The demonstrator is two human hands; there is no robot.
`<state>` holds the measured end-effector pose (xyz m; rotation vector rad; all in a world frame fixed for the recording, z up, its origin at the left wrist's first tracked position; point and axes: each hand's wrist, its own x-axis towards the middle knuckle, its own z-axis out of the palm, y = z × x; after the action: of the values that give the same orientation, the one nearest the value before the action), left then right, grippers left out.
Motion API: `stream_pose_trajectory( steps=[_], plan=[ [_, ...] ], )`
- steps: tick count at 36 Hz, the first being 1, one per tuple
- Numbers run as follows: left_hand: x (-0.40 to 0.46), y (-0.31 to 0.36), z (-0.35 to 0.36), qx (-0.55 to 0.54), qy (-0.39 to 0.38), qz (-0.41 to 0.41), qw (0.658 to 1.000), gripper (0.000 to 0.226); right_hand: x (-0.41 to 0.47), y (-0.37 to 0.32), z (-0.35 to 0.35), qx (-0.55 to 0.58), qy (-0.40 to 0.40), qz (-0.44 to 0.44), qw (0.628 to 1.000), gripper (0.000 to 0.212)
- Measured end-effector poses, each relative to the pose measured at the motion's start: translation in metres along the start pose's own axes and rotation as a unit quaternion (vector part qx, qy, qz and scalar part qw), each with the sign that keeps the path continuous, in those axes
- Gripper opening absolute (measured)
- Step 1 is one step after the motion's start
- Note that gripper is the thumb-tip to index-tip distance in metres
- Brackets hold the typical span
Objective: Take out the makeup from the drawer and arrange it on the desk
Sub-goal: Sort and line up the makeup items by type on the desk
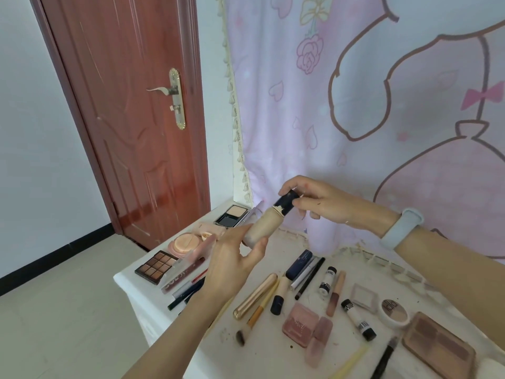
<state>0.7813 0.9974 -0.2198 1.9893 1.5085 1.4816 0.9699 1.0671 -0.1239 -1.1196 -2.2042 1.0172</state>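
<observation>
Left hand (232,258) cupped, gripping; right hand (314,199) pinching, wrist banded.

Blurred dark lettering marks the clear lip gloss tube (183,274) and two small white tubes (326,280); none legible

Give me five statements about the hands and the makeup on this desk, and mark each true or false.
1. Both hands hold the foundation bottle. True: left hand on the body, right hand on the dark cap.
2. The bottle lies on the desk. False: it is held above it.
3. The brown eyeshadow palette is open. True.
4. The gold tube stands upright. False: it lies flat.
5. The door is open. False: it is shut.
</observation>
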Motion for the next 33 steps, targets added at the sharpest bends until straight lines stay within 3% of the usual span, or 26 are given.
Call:
stream_pose_trajectory(
  steps=[2, 6, 8, 11, 13, 15, 16, 18, 20, 23, 25, 27, 31, 33],
  plan=[
    [0.001, 0.0, -0.001, -0.001, -0.005, 0.003, 1.0, 0.051, 0.0, -0.004, -0.002, 0.002, 0.005, 0.024, 1.0, 0.013],
    [0.002, 0.0, 0.001, 0.01, -0.021, 0.018, 1.0, 0.045, 0.01, -0.011, -0.001, -0.123, 0.058, 0.063, 0.989, 0.046],
    [0.001, -0.001, 0.001, 0.014, -0.021, 0.019, 1.0, 0.035, 0.012, -0.011, -0.003, -0.166, 0.056, 0.048, 0.983, 0.036],
    [0.001, -0.003, 0.0, 0.001, -0.012, 0.013, 1.0, 0.025, 0.009, -0.013, -0.01, -0.085, -0.002, 0.03, 0.996, 0.017],
    [0.002, -0.004, 0.0, -0.005, -0.014, 0.008, 1.0, 0.038, 0.008, -0.014, -0.014, 0.0, -0.015, 0.034, 0.999, 0.025],
    [0.003, -0.004, 0.0, -0.006, -0.016, 0.011, 1.0, 0.044, 0.009, -0.017, -0.011, 0.001, 0.008, 0.05, 0.999, 0.01],
    [0.003, -0.004, 0.001, -0.007, -0.018, 0.011, 1.0, 0.042, 0.009, -0.018, -0.008, -0.04, 0.018, 0.065, 0.997, 0.012],
    [0.004, -0.004, 0.001, -0.008, -0.018, 0.014, 1.0, 0.039, 0.012, -0.018, -0.001, -0.173, 0.037, 0.079, 0.981, 0.04],
    [0.005, -0.005, 0.001, -0.008, -0.021, 0.02, 1.0, 0.042, 0.014, -0.016, 0.004, -0.239, 0.066, 0.061, 0.967, 0.047],
    [0.004, -0.008, 0.001, -0.008, -0.019, 0.014, 1.0, 0.042, 0.013, -0.017, -0.003, -0.146, 0.051, 0.027, 0.988, 0.022],
    [0.004, -0.01, 0.0, -0.003, -0.009, 0.004, 1.0, 0.038, 0.011, -0.02, -0.009, -0.028, 0.021, 0.021, 0.999, 0.025],
    [0.004, -0.011, -0.001, 0.0, -0.007, 0.003, 1.0, 0.039, 0.01, -0.022, -0.01, 0.001, 0.024, 0.041, 0.999, 0.016],
    [0.003, -0.008, -0.002, 0.003, -0.017, 0.014, 1.0, 0.039, 0.013, -0.024, -0.002, -0.19, 0.031, 0.08, 0.978, 0.045],
    [0.002, -0.008, -0.004, 0.008, -0.017, 0.019, 1.0, 0.038, 0.013, -0.021, 0.0, -0.192, 0.043, 0.055, 0.979, 0.035]
  ],
)
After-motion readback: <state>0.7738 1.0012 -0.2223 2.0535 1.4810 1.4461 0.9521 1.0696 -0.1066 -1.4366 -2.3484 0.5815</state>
